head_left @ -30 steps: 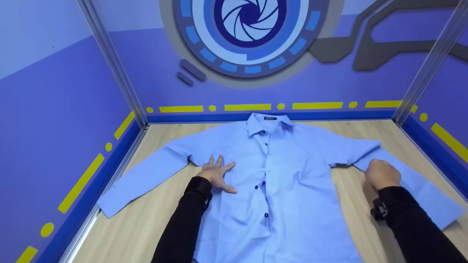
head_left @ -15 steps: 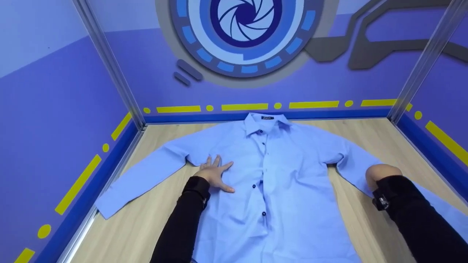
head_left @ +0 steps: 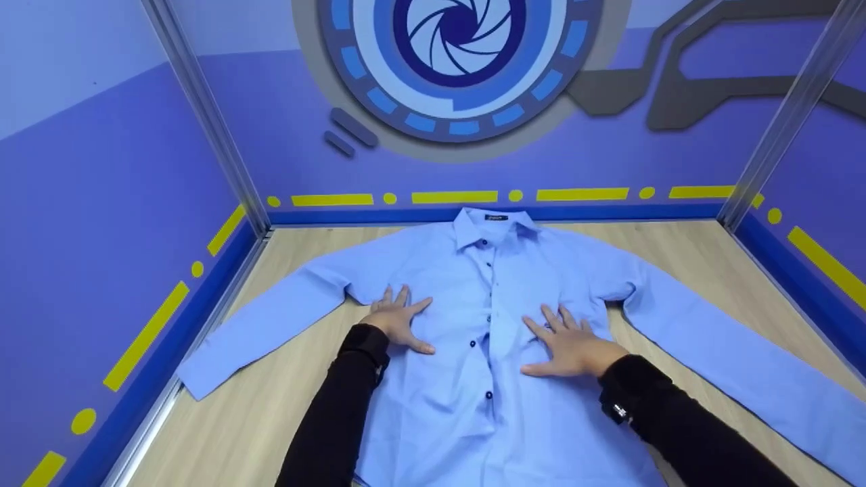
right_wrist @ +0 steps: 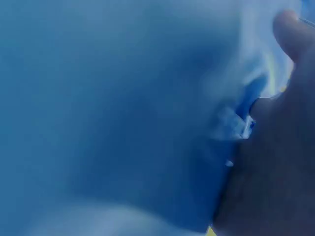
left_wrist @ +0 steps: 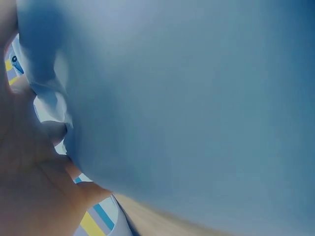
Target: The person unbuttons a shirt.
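Note:
A light blue button-up shirt (head_left: pixel 446 399) lies front side up, its collar at the far edge and both sleeves spread outward. Flat on the left chest, with fingers spread, rests my left hand (head_left: pixel 398 323). My right hand (head_left: pixel 572 346) touches the other side of the chest, fingers splayed and straight. Dark buttons run down the front between the two hands. In the left wrist view the left hand (left_wrist: pixel 39 162) is against the cloth, and blue fabric fills most of the picture. The right wrist view is blurred, with the right hand (right_wrist: pixel 275 147) at its right side.
The shirt lies on a light wooden table (head_left: pixel 223 433). Purple-blue panels (head_left: pixel 284 135) with yellow marks wall it in at the back and both sides, joined by metal corner posts (head_left: pixel 210 108).
My right hand has left the right sleeve and moved left onto the shirt's chest, its fingers now spread. That sleeve now lies straighter and farther outward. The left hand has stayed in place.

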Motion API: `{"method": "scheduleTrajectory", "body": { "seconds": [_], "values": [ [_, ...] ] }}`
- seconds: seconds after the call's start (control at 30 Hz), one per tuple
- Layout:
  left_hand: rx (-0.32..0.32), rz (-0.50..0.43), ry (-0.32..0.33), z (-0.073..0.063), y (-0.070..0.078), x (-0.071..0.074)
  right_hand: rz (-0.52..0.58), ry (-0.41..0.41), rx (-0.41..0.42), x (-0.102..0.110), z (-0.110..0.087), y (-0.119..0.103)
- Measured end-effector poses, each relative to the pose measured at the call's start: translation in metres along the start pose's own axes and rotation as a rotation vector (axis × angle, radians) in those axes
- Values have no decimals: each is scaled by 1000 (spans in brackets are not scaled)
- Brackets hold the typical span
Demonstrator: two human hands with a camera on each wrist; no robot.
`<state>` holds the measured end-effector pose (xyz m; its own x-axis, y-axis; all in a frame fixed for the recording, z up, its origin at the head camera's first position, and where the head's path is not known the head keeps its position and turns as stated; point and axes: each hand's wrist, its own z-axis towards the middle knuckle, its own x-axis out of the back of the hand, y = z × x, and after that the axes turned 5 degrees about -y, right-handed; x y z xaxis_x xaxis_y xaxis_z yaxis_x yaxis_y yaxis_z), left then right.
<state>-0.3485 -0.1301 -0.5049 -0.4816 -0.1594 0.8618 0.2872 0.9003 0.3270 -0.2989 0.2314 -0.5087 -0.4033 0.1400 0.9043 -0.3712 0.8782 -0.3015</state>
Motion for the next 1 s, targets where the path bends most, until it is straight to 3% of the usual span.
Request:
{"method": "scheduleTrajectory", "body": {
  "seconds": [0.07,0.2,0.57,0.67,0.77,0.8,0.83,0.9,1.0],
  "values": [
    [4,7,-5,-2,2,3,-31,-55,-60,-3,4,-2],
    [14,0,0,0,3,4,-12,-98,-93,1,13,3],
    [26,-2,44,2,5,1,61,-96,-32,11,23,21],
    [-23,138,160,-2,10,-4,-10,-18,-30,10,20,16],
    [-163,325,361,-10,25,-10,-168,159,26,8,14,6],
    [-223,349,409,-15,33,-12,-217,236,58,7,11,1],
    [-286,339,418,-20,41,-14,-241,306,98,7,7,-6],
    [-398,269,335,-34,58,-18,-207,370,148,6,-4,-23],
    [-454,190,95,-55,84,-32,-74,323,170,1,-24,-48]
  ]
}}
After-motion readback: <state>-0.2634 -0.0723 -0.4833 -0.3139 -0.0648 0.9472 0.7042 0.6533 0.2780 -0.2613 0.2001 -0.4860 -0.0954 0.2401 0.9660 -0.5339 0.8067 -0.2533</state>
